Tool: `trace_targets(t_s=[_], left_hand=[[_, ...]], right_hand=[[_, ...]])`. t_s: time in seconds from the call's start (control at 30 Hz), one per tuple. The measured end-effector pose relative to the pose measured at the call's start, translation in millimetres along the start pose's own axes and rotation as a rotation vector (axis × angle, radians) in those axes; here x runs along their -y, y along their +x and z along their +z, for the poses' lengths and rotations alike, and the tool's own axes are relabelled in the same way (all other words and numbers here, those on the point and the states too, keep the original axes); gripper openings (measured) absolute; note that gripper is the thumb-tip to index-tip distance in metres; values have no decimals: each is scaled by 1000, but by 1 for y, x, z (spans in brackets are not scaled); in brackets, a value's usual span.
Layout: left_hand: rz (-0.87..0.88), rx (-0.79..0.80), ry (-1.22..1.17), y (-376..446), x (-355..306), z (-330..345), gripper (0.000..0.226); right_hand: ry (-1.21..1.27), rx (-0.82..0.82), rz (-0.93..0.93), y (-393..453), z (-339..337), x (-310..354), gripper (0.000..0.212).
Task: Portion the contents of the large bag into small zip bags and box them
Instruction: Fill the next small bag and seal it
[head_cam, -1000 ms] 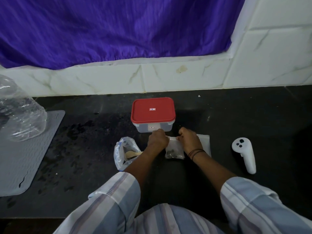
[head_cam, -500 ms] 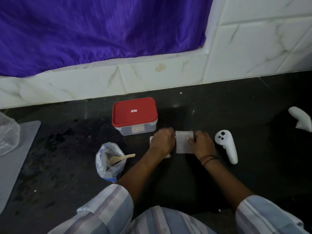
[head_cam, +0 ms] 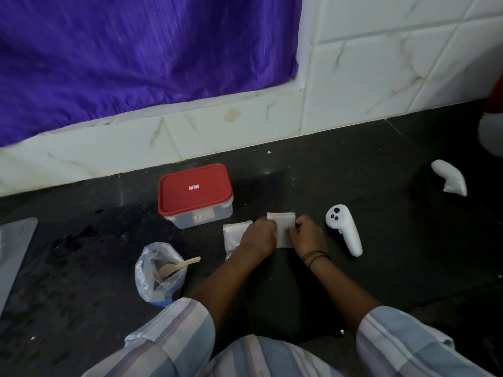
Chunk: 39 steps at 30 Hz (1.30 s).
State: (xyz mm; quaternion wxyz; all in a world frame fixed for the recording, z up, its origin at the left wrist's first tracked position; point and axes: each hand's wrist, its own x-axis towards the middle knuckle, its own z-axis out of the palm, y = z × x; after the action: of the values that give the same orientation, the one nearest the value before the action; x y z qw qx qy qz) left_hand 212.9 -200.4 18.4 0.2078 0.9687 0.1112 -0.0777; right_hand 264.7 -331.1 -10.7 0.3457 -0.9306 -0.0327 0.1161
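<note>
The box (head_cam: 195,195), a clear tub with its red lid still on, serves as the landmark here. Just in front of it and to its right, both hands meet over a small zip bag (head_cam: 283,227) lying flat on the dark counter (head_cam: 381,164). The left hand (head_cam: 258,236) has its fingers curled onto the bag's left edge, and the right hand (head_cam: 306,235) pinches the right edge; they appear to be grasping it, though the fingertips themselves are partly hidden.

1 second ago the hands held a bag with dark contents visible inside it. Now the bag between them looks white and flat, with no contents to be seen, and a 2nd flat white packet (head_cam: 234,234) shows partly under the left wrist, just right of the box's front corner. My reading is that 1 portion has been sealed and laid down, and a fresh bag is being picked off or opened.

The large bag (head_cam: 159,270) stands open, front-left of the box, with a wooden spoon (head_cam: 178,266) resting in it. A white controller (head_cam: 344,229) lies well to the right of the box, and another white object (head_cam: 450,179) lies further right still.

Nothing is boxed yet as far as the closed lid suggests, so scooping, sealing and boxing likely remain.
</note>
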Motion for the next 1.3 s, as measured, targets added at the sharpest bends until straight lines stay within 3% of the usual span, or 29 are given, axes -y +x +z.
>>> trace_targets(t_s=[0.23,0.33,0.47,0.77,0.83,0.97,1.07,1.13,1.3], left_hand=[[-35,15,39,-2,0,1,26],[-16,3,117,-6,-2,0,33],[-30,13,-29,-11,-5,-2,26],[-24,26,-171,-7,2,-9,29],[-14,-76,-269,-9,2,-12,27],[6,-462,-557,-23,1,-30,28],[38,-314,-750,-37,10,-56,9],[34,-181,-848,-50,19,-71,10],[-30,-115,-1028,-84,41,-95,13]], right_hand=[[-59,-41,89,9,9,5,17],[-24,-32,40,15,4,5,23],[-87,-11,-57,29,-1,4,12],[244,-141,-228,3,-18,10,14],[326,-135,-291,-6,-30,15,18],[441,-3,-405,-17,-55,30,23],[477,98,-447,-26,-57,50,22],[541,135,-458,-33,-52,66,18],[526,185,-518,-49,-34,101,13]])
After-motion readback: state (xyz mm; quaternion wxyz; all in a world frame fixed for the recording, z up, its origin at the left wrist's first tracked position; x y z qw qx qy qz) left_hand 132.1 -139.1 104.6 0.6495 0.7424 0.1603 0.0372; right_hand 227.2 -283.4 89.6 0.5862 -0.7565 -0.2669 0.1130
